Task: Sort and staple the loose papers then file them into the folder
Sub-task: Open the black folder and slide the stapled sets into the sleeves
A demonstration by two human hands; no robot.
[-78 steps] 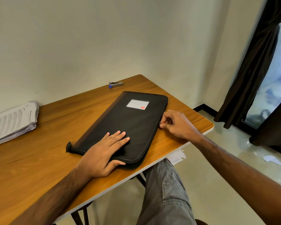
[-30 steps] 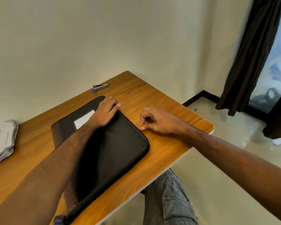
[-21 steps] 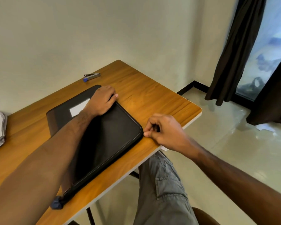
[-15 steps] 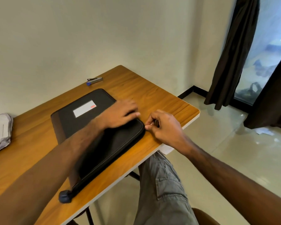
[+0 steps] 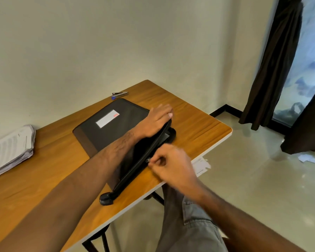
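A black zip folder (image 5: 113,131) with a white label lies on the wooden table (image 5: 49,171). Its right corner gapes open, showing pale paper inside. My left hand (image 5: 155,120) lies on the folder's far right corner, fingers stretched over the lifted cover edge. My right hand (image 5: 169,160) pinches the zipper pull (image 5: 148,160) on the folder's near long side. A thick stack of printed papers (image 5: 9,150) sits at the table's left edge. A small stapler (image 5: 119,94) with a blue end lies by the wall behind the folder.
The table's right and near edges drop to a tiled floor (image 5: 262,179), where paper scraps (image 5: 200,164) lie. Dark curtains (image 5: 273,60) hang at the right by a window. My grey trouser leg (image 5: 189,224) is under the table edge.
My right hand has pulled the zipper round the corner and along the near side toward me. The folder's right corner now gapes. My left hand moved to that corner.
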